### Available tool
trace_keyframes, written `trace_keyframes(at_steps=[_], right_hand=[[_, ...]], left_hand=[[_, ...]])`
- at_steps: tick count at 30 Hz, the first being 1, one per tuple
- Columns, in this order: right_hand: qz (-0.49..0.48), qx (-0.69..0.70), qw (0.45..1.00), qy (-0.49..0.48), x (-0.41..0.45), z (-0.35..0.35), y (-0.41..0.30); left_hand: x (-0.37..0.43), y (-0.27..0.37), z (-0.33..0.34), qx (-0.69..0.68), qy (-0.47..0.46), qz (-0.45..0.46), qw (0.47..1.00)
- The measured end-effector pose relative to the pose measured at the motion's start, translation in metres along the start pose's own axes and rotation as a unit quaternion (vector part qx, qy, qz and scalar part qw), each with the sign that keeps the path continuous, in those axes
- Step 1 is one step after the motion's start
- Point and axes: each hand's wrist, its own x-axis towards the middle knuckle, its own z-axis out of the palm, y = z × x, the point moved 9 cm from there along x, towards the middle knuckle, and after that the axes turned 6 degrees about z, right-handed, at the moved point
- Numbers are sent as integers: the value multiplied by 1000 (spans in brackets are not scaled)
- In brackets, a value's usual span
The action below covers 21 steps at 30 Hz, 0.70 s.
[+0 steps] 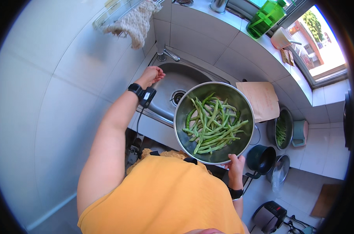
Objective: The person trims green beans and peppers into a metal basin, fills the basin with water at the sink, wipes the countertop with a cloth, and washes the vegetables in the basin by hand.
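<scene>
My right hand [236, 165] grips the rim of a large stainless steel bowl [181, 117] at its near right side, with the thumb over the edge. Many green beans [215, 125] lie loose in the bowl, which is tilted towards me and partly covers the right side of the sink. Over the left part of the stainless steel sink [165, 93] is my left hand [152, 76], its fingers loosely bent and nothing visible in them. The faucet [168, 54] stands just beyond this hand, with no water seen running.
Right of the bowl are brown paper [260, 99], a basin with greens [288, 122], a teal mug [300, 134] and a dark pot [261, 159]. A green bottle [266, 20] stands on the windowsill. A cloth [136, 22] hangs at upper left.
</scene>
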Motion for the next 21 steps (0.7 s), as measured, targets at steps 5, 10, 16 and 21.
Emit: trace_keyframes(at_steps=[5,10,16,21], right_hand=[[46,2,999,27,-8,-1,0],[71,19,997,13,-1,6,-9],[108,14,992,58,-14,1,-17],[95,-13,992,79,-24,6,-29]], left_hand=[[27,17,21,-65,-82,42,994],[-19,45,30,-38,-102,71,991],[-13,-83,47,-134,-8,-133,982],[-2,-113,88,-262,-51,-145,953]])
